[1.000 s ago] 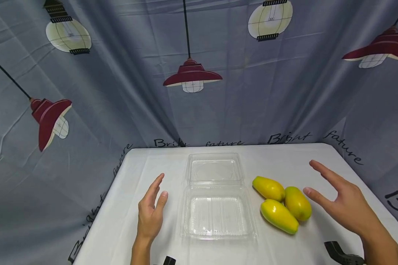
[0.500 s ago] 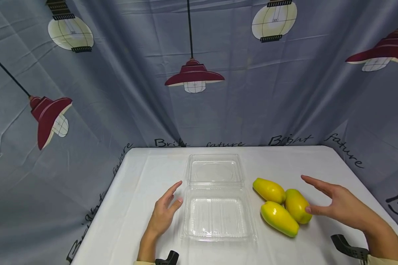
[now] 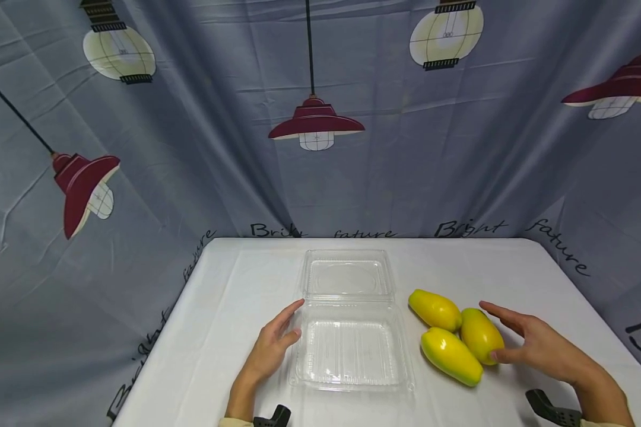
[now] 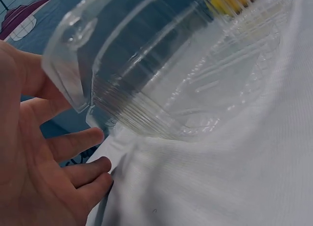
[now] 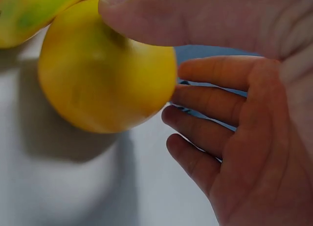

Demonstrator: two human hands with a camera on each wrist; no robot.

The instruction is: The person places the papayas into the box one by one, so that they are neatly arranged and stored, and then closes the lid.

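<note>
A clear plastic clamshell box [image 3: 352,354] lies unfolded on the table, its lid [image 3: 348,277] pointing away from me. My left hand [image 3: 264,351] is at the box's left side, fingers relaxed; in the left wrist view its fingertips come right up to the plastic edge. Three glossy yellow-green oblong fruits, mango- or papaya-like, sit clustered right of the box: a back one [image 3: 434,310], a front one [image 3: 451,357] and a right one [image 3: 481,337]. My right hand [image 3: 547,349] spans the right fruit with spread thumb and fingers. In the right wrist view the thumb [image 5: 146,18] overlaps that fruit's top.
A white cloth covers the table [image 3: 246,267]. Behind it hangs a grey-blue curtain [image 3: 203,178] printed with lamps and lettering. Dark camera mounts [image 3: 552,409] show at both wrists.
My left hand has moved right, to the box's side. The right hand has come down and left, around the right fruit. Box and fruits have stayed in place.
</note>
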